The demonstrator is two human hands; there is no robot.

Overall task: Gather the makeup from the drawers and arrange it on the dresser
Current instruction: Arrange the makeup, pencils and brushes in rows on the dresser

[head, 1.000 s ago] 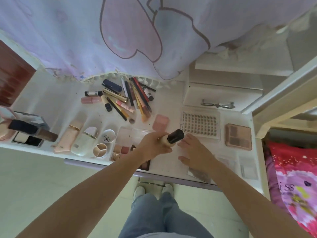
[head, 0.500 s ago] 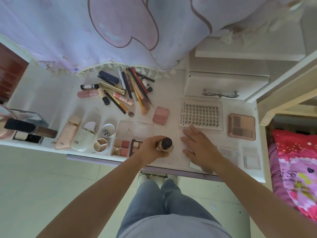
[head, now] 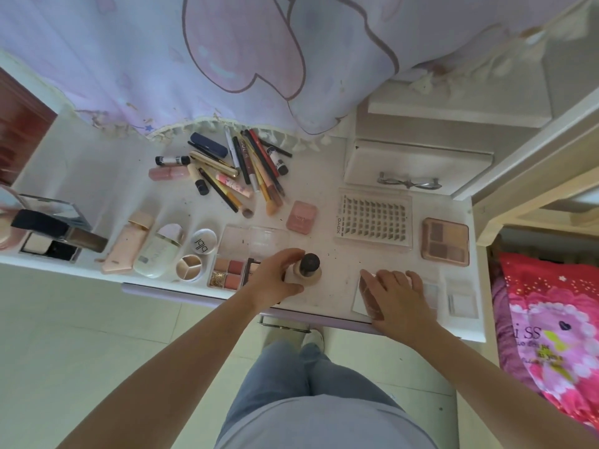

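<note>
**Q:** Which step of the task does this view show?

**A:** Arranging, by the look of it. The left hand (head: 275, 280) curls its fingers and thumb round a foundation bottle (head: 304, 270) with a dark cap, standing upright on the dresser top (head: 324, 222) near its front edge, just right of an open blush palette (head: 231, 270). Whether the bottle's base bears fully on the surface cannot be told — the hand hides it.

**Q:** And the right hand?

**A:** The right hand (head: 397, 296) lies flat with straight fingers on a clear-cased compact (head: 368, 296) at the near right, pressing or steadying it, not clasping it.

**Q:** Where is the rest of the makeup?

**A:** Already spread over the dresser: a heap of pencils and brushes (head: 246, 170) at the far centre, a pink compact (head: 301, 217), a lash tray (head: 374, 222), an eyeshadow palette (head: 445, 241) to the right, tubes and pots to the left.

**Q:** What does the next move call for?

**A:** Probably letting go of the bottle without tipping it — it is tall and narrow-based, so the fingers should open straight outward. The flat compact then wants sliding into line beside its neighbours.
</note>
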